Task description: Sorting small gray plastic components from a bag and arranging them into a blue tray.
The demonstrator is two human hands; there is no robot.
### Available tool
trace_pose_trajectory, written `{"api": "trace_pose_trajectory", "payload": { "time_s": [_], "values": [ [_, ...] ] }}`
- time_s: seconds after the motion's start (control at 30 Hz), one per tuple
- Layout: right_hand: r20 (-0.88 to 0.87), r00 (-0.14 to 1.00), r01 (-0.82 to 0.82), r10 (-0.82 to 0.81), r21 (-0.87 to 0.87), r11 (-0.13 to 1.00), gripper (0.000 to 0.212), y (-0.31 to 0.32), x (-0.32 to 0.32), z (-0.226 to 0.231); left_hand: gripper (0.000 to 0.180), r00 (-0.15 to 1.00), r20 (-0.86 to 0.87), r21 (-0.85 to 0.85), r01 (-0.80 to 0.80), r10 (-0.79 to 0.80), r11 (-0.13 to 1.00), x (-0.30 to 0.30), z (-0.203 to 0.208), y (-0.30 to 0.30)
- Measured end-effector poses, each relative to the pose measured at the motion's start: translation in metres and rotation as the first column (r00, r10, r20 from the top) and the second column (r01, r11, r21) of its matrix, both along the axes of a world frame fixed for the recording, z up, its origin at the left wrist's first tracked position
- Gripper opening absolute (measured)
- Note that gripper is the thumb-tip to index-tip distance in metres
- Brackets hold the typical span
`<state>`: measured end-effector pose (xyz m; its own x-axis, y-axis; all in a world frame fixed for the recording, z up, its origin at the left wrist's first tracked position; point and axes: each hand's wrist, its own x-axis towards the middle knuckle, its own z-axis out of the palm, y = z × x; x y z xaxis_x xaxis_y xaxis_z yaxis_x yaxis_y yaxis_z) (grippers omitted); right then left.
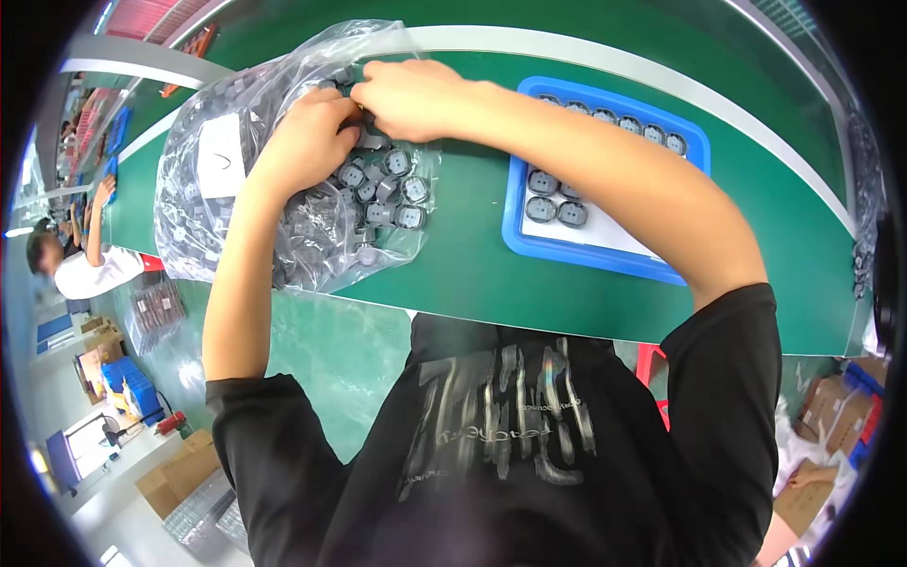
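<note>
The grey parts lie loose and jumbled in a clear plastic bag on the desk's left side, with many spilling toward the bag's mouth. The person's left hand reaches in over them, its fingers bent, and the right hand meets it at the bag's far edge, its fingers curled. The fingertips of both are hidden, so it cannot be made out whether they are clamped on a part, on the film or on nothing.

To the right, a blue tray holds similar parts set in neat rows: one along the far side, more at the near left corner. The right forearm covers the middle, and a bare stretch of white liner shows at the near side. The work looks partly done, by that judgement, with room left in the tray and plenty left in the bag.

Both stand on the green desk. As for writing, a white label on the bag bears a small dark mark, and the person's black shirt has pale lettering among brushstroke-like streaks; no brand is evident on the parts or tray
</note>
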<state>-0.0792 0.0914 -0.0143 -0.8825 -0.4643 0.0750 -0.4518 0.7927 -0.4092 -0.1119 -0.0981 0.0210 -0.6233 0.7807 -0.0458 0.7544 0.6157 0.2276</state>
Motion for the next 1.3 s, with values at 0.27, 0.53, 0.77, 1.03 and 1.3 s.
{"api": "trace_pose_trajectory", "payload": {
  "time_s": [0.27,0.53,0.77,1.03,1.3],
  "values": [
    [0.3,0.953,0.247,-0.052,-0.661,0.709,0.033,0.077,0.047,0.049,0.023,0.996,0.031,0.045,0.08,-0.082,0.996,0.014,0.007,-0.006],
    [0.323,0.783,0.524,-0.531,-0.803,0.283,0.029,0.234,0.176,0.051,0.016,0.993,0.057,0.295,-0.12,0.108,0.948,0.018,0.009,0.014],
    [0.416,0.555,0.83,-0.72,-0.335,0.446,0.017,0.272,0.281,0.01,0.032,0.995,0.001,0.395,0.093,-0.102,0.914,0.025,-0.012,0.032],
    [-0.08,0.574,0.772,-0.815,-0.28,0.571,0.015,0.236,0.307,-0.008,0.025,0.98,-0.014,0.297,0.194,-0.198,0.935,0.036,-0.012,0.037],
    [-0.238,0.705,0.606,-0.668,-0.287,0.742,0.014,0.22,0.288,0.014,0.015,0.96,-0.142,0.389,0.278,-0.241,0.878,0.046,0.009,0.084]
  ]
}}
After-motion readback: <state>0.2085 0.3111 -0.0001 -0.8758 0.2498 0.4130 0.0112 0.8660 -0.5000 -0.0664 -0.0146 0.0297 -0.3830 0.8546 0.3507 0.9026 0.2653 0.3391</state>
